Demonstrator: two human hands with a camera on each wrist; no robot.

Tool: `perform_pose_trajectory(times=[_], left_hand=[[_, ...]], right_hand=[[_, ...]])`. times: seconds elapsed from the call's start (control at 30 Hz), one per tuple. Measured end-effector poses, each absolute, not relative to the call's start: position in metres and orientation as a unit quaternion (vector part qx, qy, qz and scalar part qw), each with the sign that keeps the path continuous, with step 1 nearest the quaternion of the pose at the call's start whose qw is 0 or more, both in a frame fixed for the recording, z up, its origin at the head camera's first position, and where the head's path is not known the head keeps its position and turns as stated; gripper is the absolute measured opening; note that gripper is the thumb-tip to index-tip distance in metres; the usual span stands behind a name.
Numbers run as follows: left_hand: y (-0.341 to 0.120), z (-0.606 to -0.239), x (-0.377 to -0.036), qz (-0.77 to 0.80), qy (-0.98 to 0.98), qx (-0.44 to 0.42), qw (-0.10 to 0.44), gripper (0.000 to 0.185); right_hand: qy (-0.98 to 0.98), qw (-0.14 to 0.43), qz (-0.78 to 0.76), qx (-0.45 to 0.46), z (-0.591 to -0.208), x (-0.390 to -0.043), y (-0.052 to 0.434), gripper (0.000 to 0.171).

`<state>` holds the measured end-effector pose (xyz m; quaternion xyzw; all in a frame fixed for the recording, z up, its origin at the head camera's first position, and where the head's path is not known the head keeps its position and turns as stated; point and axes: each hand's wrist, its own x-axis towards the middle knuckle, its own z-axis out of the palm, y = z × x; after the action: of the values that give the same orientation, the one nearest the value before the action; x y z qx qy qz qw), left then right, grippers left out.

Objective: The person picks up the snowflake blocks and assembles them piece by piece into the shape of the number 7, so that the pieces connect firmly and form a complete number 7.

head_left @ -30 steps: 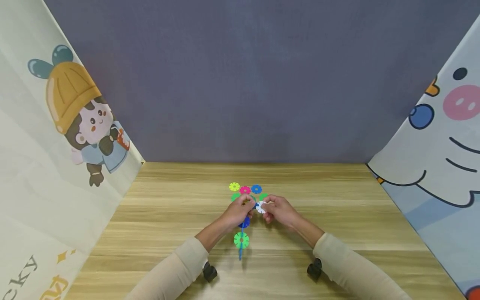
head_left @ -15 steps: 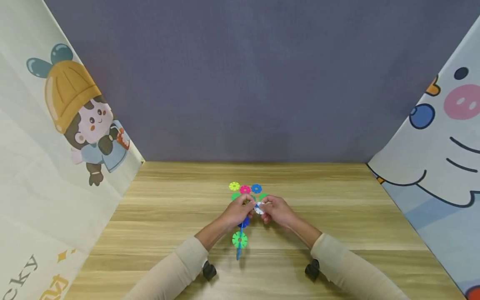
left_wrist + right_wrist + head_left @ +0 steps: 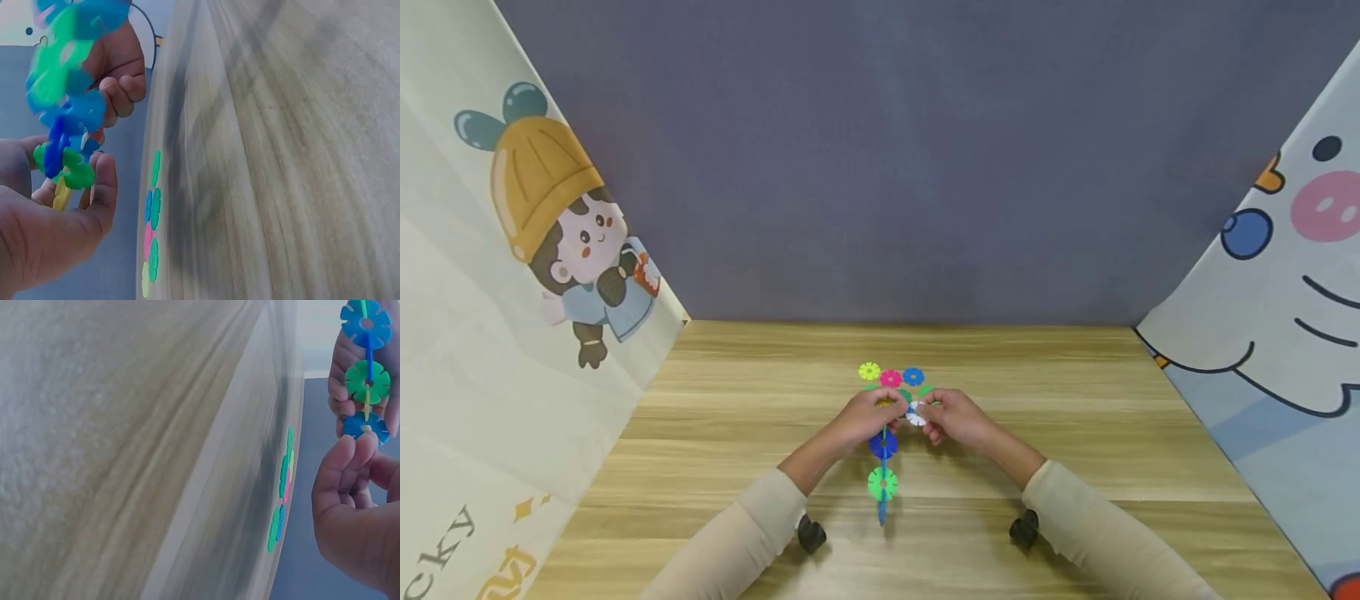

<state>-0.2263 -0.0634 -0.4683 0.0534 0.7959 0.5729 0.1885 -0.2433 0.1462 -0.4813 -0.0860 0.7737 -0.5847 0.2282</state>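
A chain of slotted plastic snowflake discs hangs from my left hand (image 3: 859,419), with a dark blue disc (image 3: 883,444) above a green disc (image 3: 882,483). The fingers grip its upper end, where a yellow disc (image 3: 60,195) shows in the left wrist view. Between thumb and fingertips, my right hand (image 3: 961,417) pinches a white snowflake disc (image 3: 916,414). Its left edge meets a blue disc (image 3: 353,427) at the chain's end; my fingertips partly cover the joint. Both hands are close together above the table.
Behind the hands, several loose discs lie flat on the wooden table (image 3: 737,467), among them a yellow disc (image 3: 869,371), a pink disc (image 3: 891,379) and a blue disc (image 3: 913,377). A grey panel (image 3: 880,167) stands at the back, with printed cloths on both sides.
The white disc has shifted slightly left against the blue disc, with my right hand following. My left hand has moved a little left, leaving more of the dark blue disc in view.
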Motion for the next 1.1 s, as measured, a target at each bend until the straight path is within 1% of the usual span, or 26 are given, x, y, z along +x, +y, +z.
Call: perform_pose_trajectory(times=[0.23,0.43,0.57,0.77,0.97,1.1], left_hand=[[-0.063,-0.468,-0.228,0.550,0.811,0.072,0.186,0.025],[-0.062,-0.470,-0.229,0.542,0.816,0.078,0.183,0.030],[-0.062,-0.471,-0.229,0.545,0.815,0.069,0.182,0.032],[-0.064,-0.470,-0.227,0.544,0.817,0.065,0.181,0.032],[-0.066,-0.472,-0.226,0.547,0.814,0.060,0.187,0.032],[-0.067,-0.473,-0.226,0.546,0.814,0.057,0.188,0.031]], right_hand=[[0.769,0.234,-0.586,-0.100,-0.479,-0.243,0.147,0.021],[0.768,0.240,-0.585,-0.098,-0.480,-0.244,0.149,0.022],[0.781,0.229,-0.571,-0.106,-0.481,-0.246,0.152,0.023],[0.837,0.177,-0.504,-0.116,-0.483,-0.255,0.161,0.018],[0.905,0.080,-0.384,-0.166,-0.485,-0.269,0.167,0.011],[0.927,0.035,-0.322,-0.187,-0.487,-0.278,0.168,0.015]])
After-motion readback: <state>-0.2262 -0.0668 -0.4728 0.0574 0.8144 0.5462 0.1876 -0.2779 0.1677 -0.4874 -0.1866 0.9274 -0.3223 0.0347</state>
